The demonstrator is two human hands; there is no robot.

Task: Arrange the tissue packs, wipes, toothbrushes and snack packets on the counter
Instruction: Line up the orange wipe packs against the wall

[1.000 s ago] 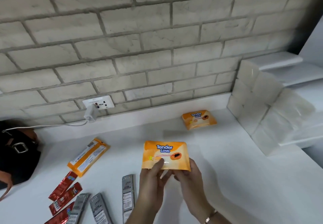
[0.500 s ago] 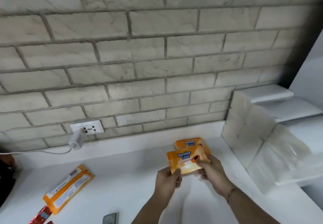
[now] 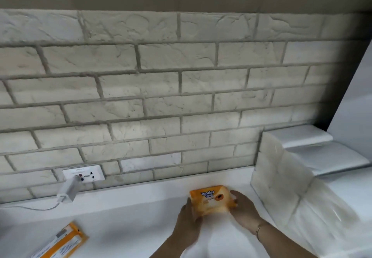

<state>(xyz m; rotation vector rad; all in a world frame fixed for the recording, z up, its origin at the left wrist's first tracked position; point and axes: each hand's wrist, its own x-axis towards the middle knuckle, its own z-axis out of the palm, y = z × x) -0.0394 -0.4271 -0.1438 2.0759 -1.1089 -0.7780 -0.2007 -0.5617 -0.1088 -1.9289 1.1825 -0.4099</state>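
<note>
Wipes pack: orange wipes pack (image 3: 211, 200), "Tender Love" printed on its face, at 5 o'clock of the view, close to the counter's back ledge; whether it rests on the surface cannot be told.
Left hand: the left hand (image 3: 188, 216) grasps the pack's left edge, thumb on the near side.
Right hand: the right hand (image 3: 244, 207) grasps the pack's right edge, fingers curled round it; bracelet (image 3: 259, 226) on the wrist.
Counter: white counter (image 3: 120, 227), across the lower view.
Tissue packs: stacked white tissue packs (image 3: 281, 187) at 4 o'clock, just beside the right hand, against the wall.
Orange packet: long flat orange packet (image 3: 60, 243) at 7 o'clock, lying on the counter, well apart from the hands.
Wall socket: white wall socket (image 3: 83, 174) at 8 o'clock, with a white adapter (image 3: 67, 190) plugged in; its cable (image 3: 30, 207) trails left.
Wall: pale brick wall (image 3: 161, 96) behind, from 9 to 3 o'clock.
</note>
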